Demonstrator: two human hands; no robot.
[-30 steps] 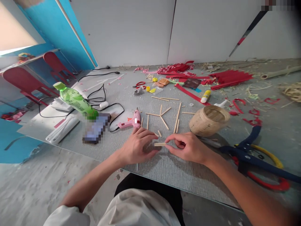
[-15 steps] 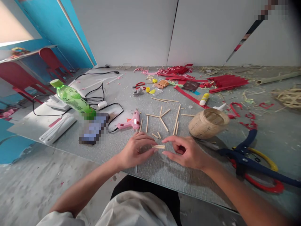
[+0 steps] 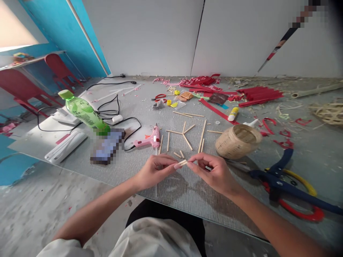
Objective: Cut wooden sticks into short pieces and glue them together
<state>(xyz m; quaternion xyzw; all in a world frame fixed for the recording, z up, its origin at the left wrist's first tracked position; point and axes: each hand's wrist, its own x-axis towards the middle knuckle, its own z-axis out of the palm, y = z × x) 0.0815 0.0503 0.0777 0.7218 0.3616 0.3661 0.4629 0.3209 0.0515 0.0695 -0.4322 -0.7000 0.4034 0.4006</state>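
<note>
Between my hands are short wooden sticks, lying side by side. My left hand pinches their left end between thumb and fingers. The fingertips of my right hand are closed on their right end. Just beyond my fingers, two short stick pieces lie on the table. Farther back, several sticks are laid out in a branching shape, with longer sticks to the right. A pink glue gun rests left of the sticks.
A woven bamboo cup and blue-handled cutters lie at the right. A green bottle, a phone and a white power bank are at the left. Red paper strips and a glue stick lie farther back.
My right hand has moved left and closed its fingertips on the sticks' right end. The sticks, still in my left hand, now tilt slightly upward to the right.
</note>
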